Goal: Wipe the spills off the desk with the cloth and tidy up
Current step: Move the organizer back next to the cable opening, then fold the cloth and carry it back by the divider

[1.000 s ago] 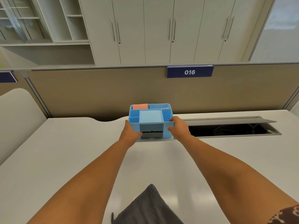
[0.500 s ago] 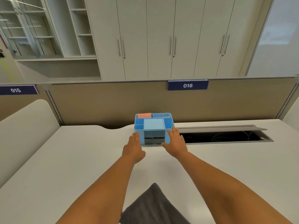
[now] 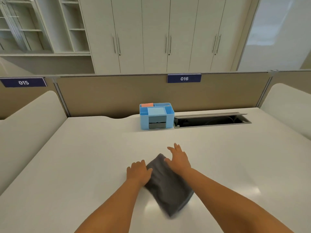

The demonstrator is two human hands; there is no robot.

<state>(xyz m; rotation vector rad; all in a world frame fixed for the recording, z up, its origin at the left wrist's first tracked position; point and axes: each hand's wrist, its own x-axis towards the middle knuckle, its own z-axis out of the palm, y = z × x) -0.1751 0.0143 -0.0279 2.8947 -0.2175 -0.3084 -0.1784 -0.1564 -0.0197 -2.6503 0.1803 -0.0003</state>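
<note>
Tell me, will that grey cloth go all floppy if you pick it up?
Probably floppy: the grey cloth lies folded flat and soft on the desk. It looks light, so it likely slides easily on that shiny top. It shouldn't roll or break.

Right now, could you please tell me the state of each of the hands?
Left hand: open, fingers resting on the left edge of the grey cloth, gripping nothing.
Right hand: open, fingers spread, over the cloth's far corner.

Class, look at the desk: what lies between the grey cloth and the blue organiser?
Nothing: in the head view, only bare white desk lies between the grey cloth and the blue organiser, apart from the right hand's fingertips.
</note>
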